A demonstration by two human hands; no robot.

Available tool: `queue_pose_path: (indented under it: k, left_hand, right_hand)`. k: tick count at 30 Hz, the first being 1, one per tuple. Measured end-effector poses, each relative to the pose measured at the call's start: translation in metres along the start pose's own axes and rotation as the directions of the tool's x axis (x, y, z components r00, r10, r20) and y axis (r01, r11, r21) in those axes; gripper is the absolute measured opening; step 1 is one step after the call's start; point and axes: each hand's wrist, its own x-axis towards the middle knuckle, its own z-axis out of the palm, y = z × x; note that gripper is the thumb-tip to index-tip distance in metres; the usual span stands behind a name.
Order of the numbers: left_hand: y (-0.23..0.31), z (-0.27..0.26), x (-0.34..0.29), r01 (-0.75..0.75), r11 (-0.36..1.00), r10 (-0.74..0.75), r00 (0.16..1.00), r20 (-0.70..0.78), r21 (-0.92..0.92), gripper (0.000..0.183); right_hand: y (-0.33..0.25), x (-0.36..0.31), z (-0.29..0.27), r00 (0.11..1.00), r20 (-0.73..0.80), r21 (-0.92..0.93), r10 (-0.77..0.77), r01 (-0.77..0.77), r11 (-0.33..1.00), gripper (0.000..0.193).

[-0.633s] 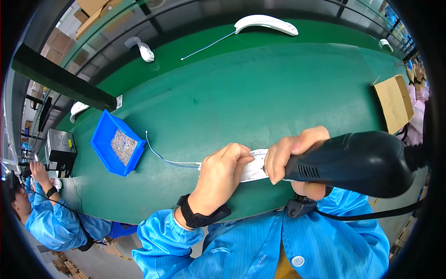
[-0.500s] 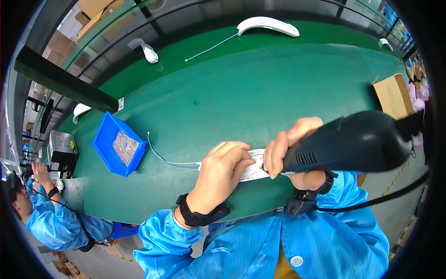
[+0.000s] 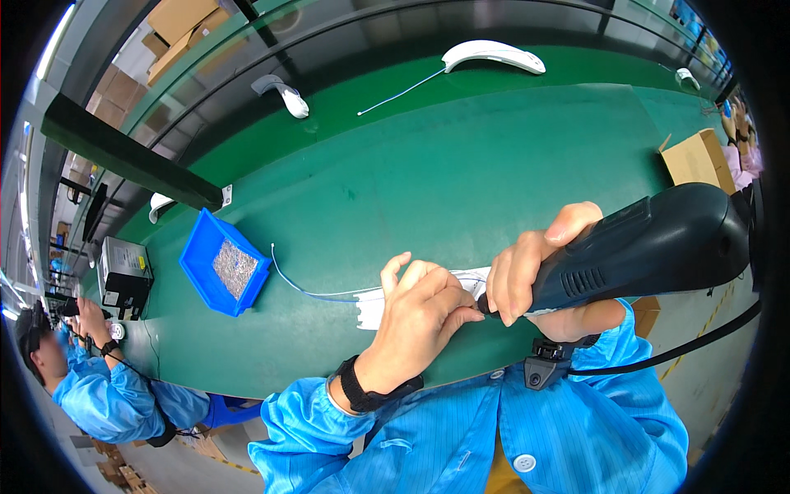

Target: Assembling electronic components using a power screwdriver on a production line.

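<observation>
Two hands busy | left hand (image 3: 420, 309) pinches white plastic part (image 3: 374, 306) flat on tabletop (image 3: 461, 165) | right hand (image 3: 535, 276) wrapped around black power screwdriver (image 3: 650, 243), tip just beside left fingers | part looks light, stiff, slippery; thin wire (image 3: 300, 284) trails left, hold by edges | driver heavier, grip barrel

The scene was brightly and evenly lit from above, with soft sheen on the green table (image 3: 428, 181) and only faint shadows under the hands. Fisheye distortion bent the table's edges and the rails strongly toward the rim, and a black vignette closed off the corners. The centre was sharp, while the dark tool (image 3: 650, 243) close to the lens looked slightly soft, and the far edges were smeared.
</observation>
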Motion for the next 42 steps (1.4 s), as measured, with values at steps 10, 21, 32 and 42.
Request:
queue_pose_path:
  k: [10, 21, 32, 42]
  left_hand:
    - [0.004, -0.016, 0.004, -0.022, 0.995, 0.006, 0.989, 0.150, 0.101, 0.081]
    - [-0.011, -0.005, 0.003, 0.012, 0.981, -0.053, 0.976, 0.213, 0.193, 0.066]
    - [-0.009, -0.003, 0.009, 0.052, 0.983, -0.094, 0.967, 0.237, 0.177, 0.057]
    - [-0.009, -0.002, 0.011, 0.050, 0.984, -0.090, 0.969, 0.229, 0.173, 0.053]
  right_hand:
    - [-0.015, -0.010, -0.005, 0.992, -0.081, -0.106, 0.099, -0.107, 0.989, 0.065]
    - [-0.027, -0.027, -0.018, 0.973, -0.200, -0.178, 0.114, -0.150, 0.972, 0.066]
    - [-0.025, -0.029, -0.035, 0.988, -0.023, -0.186, 0.155, -0.157, 0.970, 0.065]
    - [-0.016, -0.033, -0.037, 0.991, 0.132, -0.082, 0.026, -0.015, 0.997, 0.060]
